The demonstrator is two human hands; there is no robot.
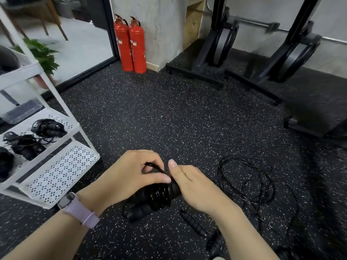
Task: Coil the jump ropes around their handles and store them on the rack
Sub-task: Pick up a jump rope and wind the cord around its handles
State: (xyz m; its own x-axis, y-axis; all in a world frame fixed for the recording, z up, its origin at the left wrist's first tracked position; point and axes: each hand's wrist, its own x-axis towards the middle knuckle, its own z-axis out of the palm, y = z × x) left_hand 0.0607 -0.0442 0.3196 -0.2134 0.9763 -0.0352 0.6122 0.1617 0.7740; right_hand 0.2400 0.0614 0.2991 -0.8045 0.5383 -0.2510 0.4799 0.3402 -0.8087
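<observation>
Both my hands are low over the speckled floor (169, 113), working one rope bundle (150, 199): two black handles side by side with cord wound round them in tight turns.

Left hand (131, 175): fingers (150, 156) curled; thumb and forefinger pinch the free cord end (154, 167) just above the wound turns. Thumb tip lies on the coil. Lilac watch (75, 205) on this wrist.

Right hand (195, 186): fingers wrapped round the far end of the bundle, mostly hidden under it; thumb (171, 164) straight, pointing up beside the cord end.

Second rope (249, 186) lies loose and tangled on the floor to my right, its handles (193, 223) near my right forearm.

Rack (56, 145), white, at my left: coiled ropes (48, 127) already on its perforated middle shelf.

Two red extinguishers (130, 44) stand against the far wall.
</observation>
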